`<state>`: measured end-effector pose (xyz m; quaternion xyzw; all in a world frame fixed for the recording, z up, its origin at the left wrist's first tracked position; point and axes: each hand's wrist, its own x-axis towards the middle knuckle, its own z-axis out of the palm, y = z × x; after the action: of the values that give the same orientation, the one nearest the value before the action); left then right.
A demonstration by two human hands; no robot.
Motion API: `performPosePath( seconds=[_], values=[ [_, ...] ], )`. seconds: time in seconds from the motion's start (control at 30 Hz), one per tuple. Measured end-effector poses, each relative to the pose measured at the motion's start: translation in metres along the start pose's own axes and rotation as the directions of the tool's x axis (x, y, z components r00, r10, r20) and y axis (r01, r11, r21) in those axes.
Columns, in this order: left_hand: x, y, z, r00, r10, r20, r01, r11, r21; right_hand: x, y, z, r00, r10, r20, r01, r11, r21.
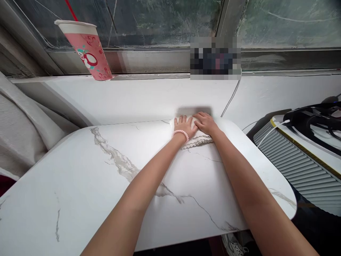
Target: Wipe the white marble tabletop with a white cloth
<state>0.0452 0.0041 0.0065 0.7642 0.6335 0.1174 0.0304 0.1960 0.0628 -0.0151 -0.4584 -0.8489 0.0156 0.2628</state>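
A folded white cloth [198, 140] with a wavy edge lies on the white marble-patterned table [80, 170], close to its far edge by the wall. My left hand [183, 127], with a pink coiled band [181, 132] at the wrist, rests flat on the cloth, fingers spread and pointing away from me. Beside it, my right hand [205, 123] lies over the right part of the cloth, palm down, its fingers laid across the top toward the left. The thumbs come close together. The hands cover much of the cloth.
A pink paper cup [92, 55] with a red straw stands on the sill. A blurred-out object [215, 58] sits farther right, a cable [230, 98] hanging below. At right are a ribbed grey unit [301, 167] and black cables; at left, a pale curtain [23, 121].
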Motion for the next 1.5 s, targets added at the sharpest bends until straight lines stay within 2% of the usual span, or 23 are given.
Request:
performPosePath(
  seconds=[0.2, 0.37, 0.57, 0.67, 0.8, 0.9, 1.0, 1.17, 1.3, 1.5],
  values=[
    [-0.006, 0.019, 0.004, 0.999, -0.018, 0.028, 0.017, 1.000, 0.011, -0.011, 0.012, -0.008, 0.998, -0.052, 0.037, 0.052, 0.999, -0.007],
    [-0.007, 0.045, 0.010, 0.999, 0.022, 0.038, -0.021, 0.999, -0.025, -0.032, 0.024, -0.026, 0.999, -0.001, 0.054, 0.003, 0.999, -0.039],
    [-0.026, 0.053, 0.010, 0.996, 0.088, 0.034, -0.086, 0.995, -0.052, -0.061, 0.014, -0.036, 0.999, 0.020, 0.041, -0.017, 0.996, -0.089],
    [-0.048, 0.054, 0.007, 0.994, 0.105, 0.042, -0.103, 0.994, -0.043, -0.080, -0.001, -0.039, 1.000, 0.014, 0.025, -0.011, 0.995, -0.102],
    [-0.093, 0.062, 0.001, 0.993, 0.103, 0.057, -0.100, 0.993, -0.056, -0.116, -0.030, -0.050, 0.999, -0.010, 0.047, 0.014, 0.996, -0.091],
    [-0.133, 0.068, -0.010, 0.985, 0.106, 0.137, -0.095, 0.992, -0.083, -0.151, -0.057, -0.064, 0.997, -0.043, 0.066, 0.048, 0.996, -0.075],
    [-0.172, 0.073, -0.023, 0.955, 0.162, 0.251, -0.126, 0.980, -0.152, -0.187, -0.082, -0.081, 0.994, -0.075, 0.086, 0.078, 0.996, -0.041],
    [-0.215, 0.085, -0.037, 0.899, 0.318, 0.302, -0.222, 0.924, -0.313, -0.234, -0.104, -0.105, 0.987, 0.001, 0.158, 0.004, 0.999, -0.032],
    [-0.218, 0.097, -0.040, 0.866, 0.352, 0.355, -0.207, 0.899, -0.386, -0.247, -0.099, -0.112, 0.987, 0.049, 0.155, -0.041, 0.998, -0.053],
    [-0.175, 0.109, -0.024, 0.870, 0.401, 0.288, -0.270, 0.874, -0.404, -0.236, -0.058, -0.112, 0.992, 0.077, 0.095, -0.067, 0.992, -0.105]
  ],
)
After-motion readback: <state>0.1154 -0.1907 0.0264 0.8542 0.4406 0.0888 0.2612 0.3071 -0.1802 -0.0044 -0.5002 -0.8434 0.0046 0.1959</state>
